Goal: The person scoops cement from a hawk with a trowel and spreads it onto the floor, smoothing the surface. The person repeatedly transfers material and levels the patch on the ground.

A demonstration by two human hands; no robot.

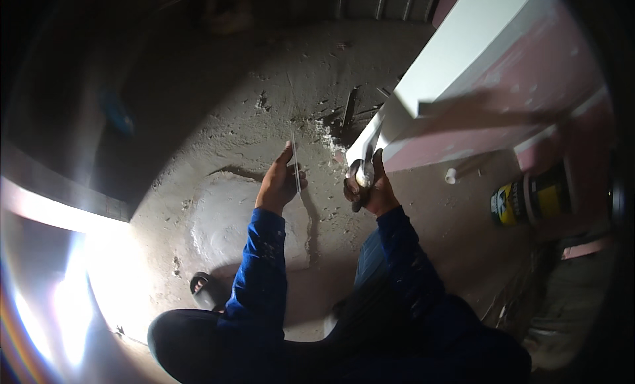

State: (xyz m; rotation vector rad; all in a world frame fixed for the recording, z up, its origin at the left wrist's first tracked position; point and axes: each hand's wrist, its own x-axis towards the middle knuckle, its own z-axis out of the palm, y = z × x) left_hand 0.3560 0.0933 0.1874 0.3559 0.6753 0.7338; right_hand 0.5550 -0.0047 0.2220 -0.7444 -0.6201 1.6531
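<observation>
My left hand (279,184) is closed round a thin pale flat plate (296,160), seen almost edge-on, with the thumb pointing away from me along it. To its right, my right hand (376,189) is wrapped round a putty knife (364,177). The rounded pale end of its handle faces me, and its blade, partly hidden, reaches up beside the corner of a white wall edge (430,73). Both hands are held apart over the floor, and the two tools do not touch.
Rough grey floor (245,139) carries crumbs and dark strips (350,106) by the wall foot. A smooth pale slab (231,218) lies below my left hand. A yellow-and-black bucket (508,204) and a small white cylinder (451,176) are at right. Bright light comes from the left.
</observation>
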